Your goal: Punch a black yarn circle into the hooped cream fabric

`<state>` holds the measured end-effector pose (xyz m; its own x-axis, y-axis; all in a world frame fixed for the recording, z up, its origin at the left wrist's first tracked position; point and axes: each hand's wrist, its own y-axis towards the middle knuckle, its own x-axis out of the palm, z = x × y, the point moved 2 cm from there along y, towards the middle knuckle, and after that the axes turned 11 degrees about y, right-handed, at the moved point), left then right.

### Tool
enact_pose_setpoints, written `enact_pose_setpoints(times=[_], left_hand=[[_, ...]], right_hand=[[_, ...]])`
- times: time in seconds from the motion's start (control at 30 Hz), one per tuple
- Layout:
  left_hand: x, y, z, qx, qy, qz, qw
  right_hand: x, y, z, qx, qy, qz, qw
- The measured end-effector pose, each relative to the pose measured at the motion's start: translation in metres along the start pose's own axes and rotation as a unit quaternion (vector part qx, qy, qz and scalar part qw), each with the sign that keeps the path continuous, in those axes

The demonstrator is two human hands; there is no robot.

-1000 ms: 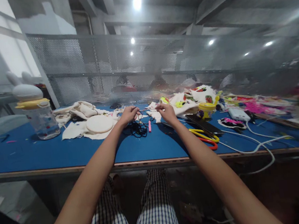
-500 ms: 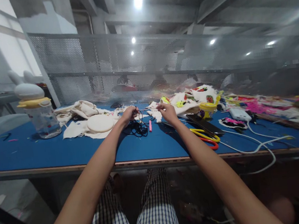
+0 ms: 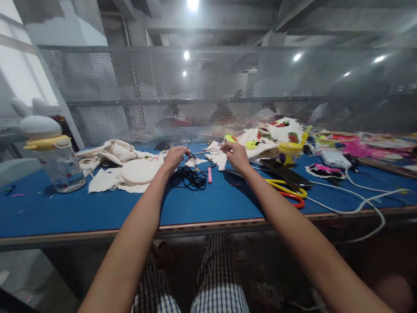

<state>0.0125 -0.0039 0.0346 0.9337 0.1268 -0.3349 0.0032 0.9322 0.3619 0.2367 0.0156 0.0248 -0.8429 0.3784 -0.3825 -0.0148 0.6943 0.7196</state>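
Black yarn (image 3: 193, 179) lies in a loose tangle on the blue table, and a strand of it rises to the fingertips of my left hand (image 3: 176, 158), which is closed on it. Across a short gap, my right hand (image 3: 236, 155) is raised over the table with thumb and fingers pinched together. Whatever sits in that pinch is too small to make out. A small pink stick-like tool (image 3: 209, 175) lies between the hands, just right of the tangle. To the left of my left hand, a round cream cloth-covered hoop (image 3: 140, 172) rests on cream fabric.
Scissors with yellow and red handles (image 3: 289, 190), a dark flat object (image 3: 286, 174), a yellow cup (image 3: 289, 153) and a white device (image 3: 335, 159) with cables are on the right. A rabbit-topped bottle (image 3: 58, 163) stands left. Embroidered cloth pieces (image 3: 262, 137) lie behind, before a perforated metal screen (image 3: 188, 111).
My hands have moved slightly apart, the left one to the left and the right one to the right. The yarn tangle and pink tool stay where they were.
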Motion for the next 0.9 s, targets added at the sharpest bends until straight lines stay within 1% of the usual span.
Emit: enact_pose_setpoints(times=[0.1, 0.2, 0.3, 0.37, 0.43, 0.5, 0.57, 0.7, 0.8, 0.9], left_hand=[[-0.0010, 0.0024, -0.0026, 0.006, 0.012, 0.007, 1.000], [-0.0032, 0.0048, -0.0051, 0.014, 0.018, 0.023, 0.999], [-0.0055, 0.0058, -0.0062, 0.002, 0.009, 0.045, 0.999], [-0.0053, 0.0053, -0.0060, -0.013, 0.001, 0.040, 0.999], [-0.0040, 0.0040, -0.0049, -0.017, -0.002, 0.021, 1.000], [-0.0025, 0.0028, -0.0037, -0.010, -0.002, 0.005, 1.000], [-0.0017, 0.0023, -0.0032, -0.002, -0.002, 0.002, 1.000], [-0.0014, 0.0037, -0.0052, 0.014, 0.006, 0.017, 1.000], [-0.0009, 0.0056, -0.0073, 0.044, 0.024, 0.022, 0.998], [-0.0013, 0.0075, -0.0098, 0.068, 0.049, 0.044, 0.996]], right_hand=[[0.0000, 0.0012, 0.0027, -0.001, -0.005, -0.001, 1.000], [-0.0015, 0.0022, 0.0056, 0.004, -0.007, 0.011, 1.000], [-0.0033, 0.0027, 0.0068, 0.009, -0.005, 0.022, 1.000], [-0.0039, 0.0024, 0.0064, 0.011, -0.010, 0.022, 1.000], [-0.0039, 0.0018, 0.0054, 0.011, -0.018, 0.018, 1.000], [-0.0036, 0.0012, 0.0042, 0.007, -0.025, 0.012, 1.000], [-0.0031, 0.0006, 0.0031, 0.006, -0.032, 0.005, 0.999], [-0.0013, -0.0001, 0.0009, 0.018, -0.038, -0.018, 0.999], [0.0002, -0.0009, -0.0010, 0.019, -0.043, -0.034, 0.998], [0.0010, -0.0019, -0.0023, 0.022, -0.059, -0.049, 0.997]])
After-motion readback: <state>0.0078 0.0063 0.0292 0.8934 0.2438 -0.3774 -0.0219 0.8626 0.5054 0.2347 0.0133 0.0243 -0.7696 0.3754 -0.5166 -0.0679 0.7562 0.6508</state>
